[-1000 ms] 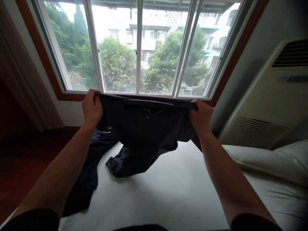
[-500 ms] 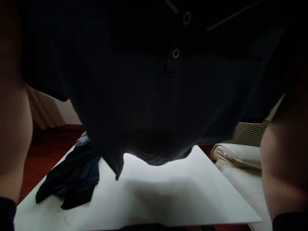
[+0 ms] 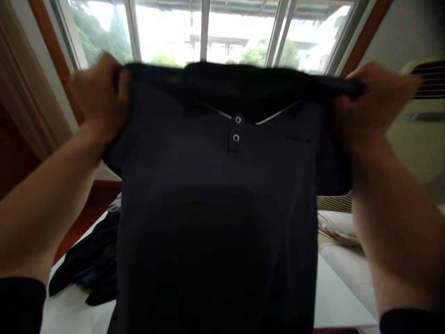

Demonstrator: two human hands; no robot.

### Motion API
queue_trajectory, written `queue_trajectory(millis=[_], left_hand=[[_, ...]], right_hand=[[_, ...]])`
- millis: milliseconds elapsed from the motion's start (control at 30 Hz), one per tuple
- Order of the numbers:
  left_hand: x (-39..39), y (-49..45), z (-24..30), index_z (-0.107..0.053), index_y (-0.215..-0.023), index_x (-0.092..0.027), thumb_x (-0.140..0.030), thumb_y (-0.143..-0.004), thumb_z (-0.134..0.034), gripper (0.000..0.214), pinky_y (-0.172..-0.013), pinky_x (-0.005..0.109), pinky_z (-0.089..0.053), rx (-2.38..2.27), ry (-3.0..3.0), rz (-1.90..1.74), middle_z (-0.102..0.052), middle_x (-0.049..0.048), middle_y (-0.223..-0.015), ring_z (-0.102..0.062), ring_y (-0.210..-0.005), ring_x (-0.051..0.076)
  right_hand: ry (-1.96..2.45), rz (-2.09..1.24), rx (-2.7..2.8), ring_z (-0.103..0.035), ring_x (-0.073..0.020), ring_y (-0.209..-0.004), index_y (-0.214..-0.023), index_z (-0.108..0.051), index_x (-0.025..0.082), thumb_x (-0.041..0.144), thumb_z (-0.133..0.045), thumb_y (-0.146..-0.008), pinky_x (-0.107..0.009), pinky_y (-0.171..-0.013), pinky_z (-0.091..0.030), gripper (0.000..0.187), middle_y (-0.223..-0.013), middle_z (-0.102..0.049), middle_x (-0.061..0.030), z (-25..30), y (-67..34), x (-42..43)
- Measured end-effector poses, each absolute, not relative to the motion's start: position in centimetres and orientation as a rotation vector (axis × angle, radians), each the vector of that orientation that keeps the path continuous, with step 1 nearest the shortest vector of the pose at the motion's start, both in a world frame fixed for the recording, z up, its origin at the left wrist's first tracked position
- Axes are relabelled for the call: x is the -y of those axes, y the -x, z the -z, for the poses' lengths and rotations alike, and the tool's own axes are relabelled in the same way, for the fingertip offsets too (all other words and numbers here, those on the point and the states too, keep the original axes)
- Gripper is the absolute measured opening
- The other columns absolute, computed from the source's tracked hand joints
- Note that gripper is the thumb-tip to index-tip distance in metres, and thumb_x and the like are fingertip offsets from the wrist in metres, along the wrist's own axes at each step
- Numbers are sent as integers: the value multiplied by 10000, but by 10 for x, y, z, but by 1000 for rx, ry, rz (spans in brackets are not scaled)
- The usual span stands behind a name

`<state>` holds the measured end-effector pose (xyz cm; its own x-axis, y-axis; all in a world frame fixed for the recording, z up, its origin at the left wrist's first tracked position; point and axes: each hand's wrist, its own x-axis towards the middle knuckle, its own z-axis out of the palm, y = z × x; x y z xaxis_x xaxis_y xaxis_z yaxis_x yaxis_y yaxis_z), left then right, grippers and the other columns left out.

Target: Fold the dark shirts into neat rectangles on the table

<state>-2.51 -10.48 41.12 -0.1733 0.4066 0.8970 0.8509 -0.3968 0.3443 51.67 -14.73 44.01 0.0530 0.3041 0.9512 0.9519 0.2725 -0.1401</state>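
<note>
- The dark polo shirt (image 3: 215, 185) hangs spread in front of the person, its buttoned side toward the camera, between the window (image 3: 170, 28) and the viewer; its lower edge runs out of the frame, so whether it touches the tabletop (image 3: 342, 297) cannot be told
- The left hand (image 3: 99, 97) has a clenched grip on the shirt's shoulder at that side; the right hand (image 3: 373, 102) likewise grasps the other shoulder; both are blurred, so the exact set of the fingers is hard to read
- The top edge looks drawn fairly taut between the 2 hands; the collar (image 3: 239, 88) and its 2 ringed buttons (image 3: 238, 119) sit near the middle, and the short sleeves drop below the grips
- To hold the cloth well, it seems best to grip both shoulder seams at matching points, with equal pull, so the collar lies centred and level
- Firm but not hard tension should serve; too much may stretch the shoulder line, too little lets the front sag into creases
- A soft vertical fold shows on the right-hand side of the front; a light, even shake would probably ease it out
- Dark clothes (image 3: 93, 262) lie heaped at the left on the tabletop; good care means the shirt's hem stays clear of them
</note>
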Motion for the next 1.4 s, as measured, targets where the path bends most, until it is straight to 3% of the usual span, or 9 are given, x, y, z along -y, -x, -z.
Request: queue_trajectory(millis=[67, 133, 267, 433, 500, 700, 967, 1167, 1400], left_hand=[[90, 7, -387, -607, -1220, 20, -505, -1117, -430, 563, -1057, 509, -320, 1474, 1705, 1297, -657, 111, -1095, -578, -1273, 376], [65, -9, -351, -619, -1148, -47, -506, -1121, -418, 501, -968, 391, -384, 1584, 1794, 1138, -686, 119, -1013, -636, -1144, 302], [14, -26, -271, -607, -1069, -143, -410, -1084, -474, 299, -877, 347, -405, 1763, 2000, 924, -679, 158, -1074, -628, -1092, 302], [-19, -41, -187, -592, -1193, -111, -221, -1002, -563, 222, -1037, 403, -376, 1863, 2235, 706, -597, 197, -1291, -514, -1253, 309], [-27, -52, -161, -658, -1144, -143, -226, -936, -648, 224, -1016, 397, -414, 1837, 2343, 582, -633, 170, -1248, -549, -1216, 313], [-36, -88, -98, -704, -1265, -238, -386, -965, -598, 351, -1078, 397, -443, 1643, 2661, 225, -619, 117, -1372, -551, -1290, 302], [10, -114, -34, -545, -1516, -221, -582, -995, -536, 634, -1232, 494, -307, 1570, 2880, 308, -471, 147, -1603, -408, -1488, 339], [78, -135, -15, -394, -1634, -299, -726, -993, -444, 772, -1293, 584, -106, 1448, 2990, 317, -259, 112, -1738, -185, -1610, 348], [124, -163, -18, -361, -1652, -299, -751, -1013, -361, 783, -1293, 599, -123, 1337, 3045, 325, -249, 121, -1740, -185, -1612, 348]], right_hand=[[1337, 872, 1476, -655, -205, -915, -986, -726, 93, 460, -577, -1012, -370, -761, -335, 397, -925, -733, -126, -406, -505, 121], [1422, 832, 1573, -632, -205, -833, -941, -725, 99, 463, -579, -1008, -356, -715, -314, 397, -868, -736, -138, -366, -497, 84], [1653, 625, 1683, -642, -260, -923, -1027, -726, 146, 417, -611, -988, -334, -767, -383, 296, -986, -739, -150, -287, -487, 3], [1963, 320, 2040, -584, -312, -1208, -1205, -731, 180, 448, -669, -960, -398, -979, -434, 369, -1304, -658, -209, -201, -485, -59], [1996, 139, 2167, -576, -292, -1249, -1274, -718, 204, 451, -649, -971, -389, -1024, -434, 397, -1362, -644, -182, -171, -486, -71], [1899, -91, 2351, -658, -242, -1122, -1163, -778, 202, 415, -628, -980, -301, -962, -471, 319, -1227, -728, -127, -111, -470, -75], [1673, -108, 2384, -555, -291, -1340, -1403, -660, 216, 470, -591, -1011, -366, -1122, -413, 473, -1457, -611, -147, -51, -430, -30], [1742, -14, 2361, -362, -329, -1528, -1554, -523, 246, 558, -477, -1052, -495, -1259, -230, 594, -1644, -430, -144, -7, -440, 2], [1742, -38, 2388, -310, -318, -1561, -1575, -501, 250, 586, -454, -1051, -507, -1276, -183, 624, -1668, -396, -133, -1, -467, 5]])
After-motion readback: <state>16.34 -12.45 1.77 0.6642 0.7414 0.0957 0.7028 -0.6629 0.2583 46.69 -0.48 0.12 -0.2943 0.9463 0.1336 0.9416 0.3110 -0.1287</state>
